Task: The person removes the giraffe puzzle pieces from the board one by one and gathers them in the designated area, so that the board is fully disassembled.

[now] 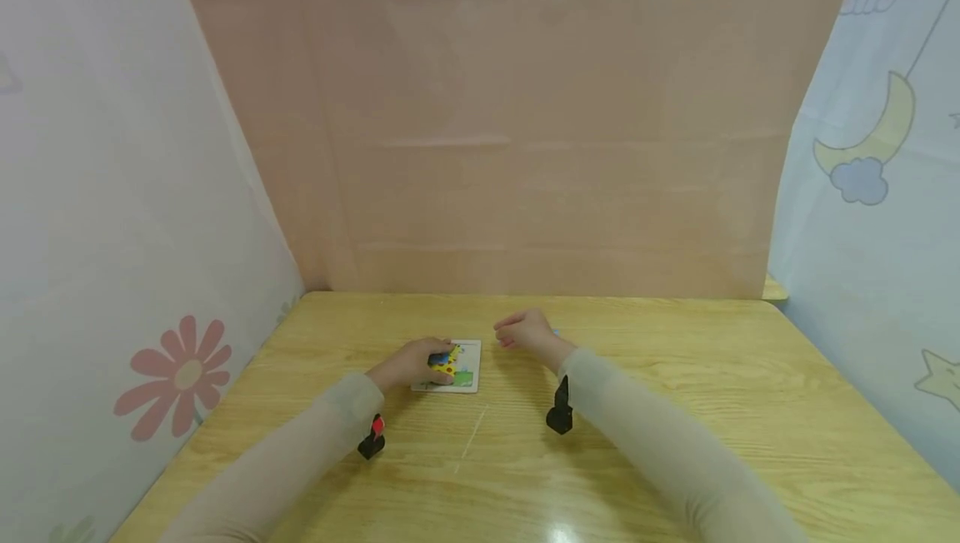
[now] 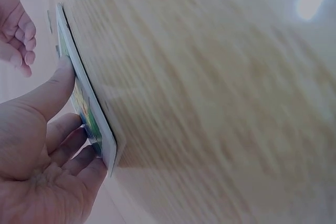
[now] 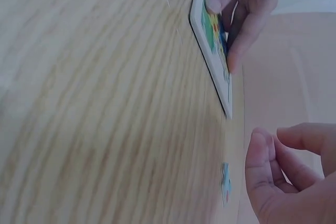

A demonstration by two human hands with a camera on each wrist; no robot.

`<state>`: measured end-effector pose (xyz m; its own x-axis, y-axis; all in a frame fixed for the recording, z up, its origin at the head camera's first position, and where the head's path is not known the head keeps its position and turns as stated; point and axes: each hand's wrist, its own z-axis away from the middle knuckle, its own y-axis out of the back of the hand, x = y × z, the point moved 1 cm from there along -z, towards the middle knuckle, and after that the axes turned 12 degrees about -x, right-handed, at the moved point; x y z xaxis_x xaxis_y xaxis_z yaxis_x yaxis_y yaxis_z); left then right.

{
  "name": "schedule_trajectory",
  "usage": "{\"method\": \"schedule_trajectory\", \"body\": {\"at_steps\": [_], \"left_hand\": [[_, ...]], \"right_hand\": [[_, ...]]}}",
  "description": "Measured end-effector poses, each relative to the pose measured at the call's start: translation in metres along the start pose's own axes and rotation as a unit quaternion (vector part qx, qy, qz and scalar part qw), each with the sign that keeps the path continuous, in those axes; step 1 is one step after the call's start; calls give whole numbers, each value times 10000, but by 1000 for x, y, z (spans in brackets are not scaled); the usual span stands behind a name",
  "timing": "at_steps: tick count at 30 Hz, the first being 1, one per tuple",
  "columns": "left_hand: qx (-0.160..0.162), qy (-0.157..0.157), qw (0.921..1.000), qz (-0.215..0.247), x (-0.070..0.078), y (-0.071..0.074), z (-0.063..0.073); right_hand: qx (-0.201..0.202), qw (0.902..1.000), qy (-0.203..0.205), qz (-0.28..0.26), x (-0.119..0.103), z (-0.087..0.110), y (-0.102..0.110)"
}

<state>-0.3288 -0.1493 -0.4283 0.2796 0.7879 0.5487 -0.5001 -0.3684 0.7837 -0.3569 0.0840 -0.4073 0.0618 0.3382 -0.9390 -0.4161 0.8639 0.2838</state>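
Observation:
A white-bordered puzzle board (image 1: 468, 351) with a yellow giraffe picture (image 1: 444, 369) and a green patch lies on the table. My left hand (image 1: 412, 362) rests on its left part, thumb and fingers spread over the picture and hiding some of it. In the left wrist view, the thumb (image 2: 64, 74) presses on the board face and the other fingers lie along its edge. To the right of the board my right hand (image 1: 527, 331) hovers above the table, its fingers loosely bent and nothing visible between them. Below it lies a small light-blue puzzle piece (image 3: 226, 183).
The wooden table (image 1: 675, 410) carries a pale scratch in front of the board. A tan cloth (image 1: 525, 151) hangs behind the far edge, with patterned white cloths at both sides. Each wrist bears a black camera mount (image 1: 559, 411).

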Motion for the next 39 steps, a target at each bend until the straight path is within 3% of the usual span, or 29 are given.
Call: {"method": "schedule_trajectory", "body": {"at_steps": [8,17,22,30,39], "left_hand": [[2,131,9998,-115,0,-1,-2],[-49,73,9998,-185,2,0,-2],[-32,28,9997,-247,2,1,-2],[19,44,9999,-122,1,2,0],[-7,36,9999,-150,2,1,0]], "right_hand": [[-548,9979,-108,325,0,-2,-17],[-1350,9858,-226,969,5,-4,-26],[-1353,9850,-190,1056,5,-4,-31],[-1010,9767,50,1891,12,-6,-43],[-898,9752,-60,2023,11,-2,-49]]}}
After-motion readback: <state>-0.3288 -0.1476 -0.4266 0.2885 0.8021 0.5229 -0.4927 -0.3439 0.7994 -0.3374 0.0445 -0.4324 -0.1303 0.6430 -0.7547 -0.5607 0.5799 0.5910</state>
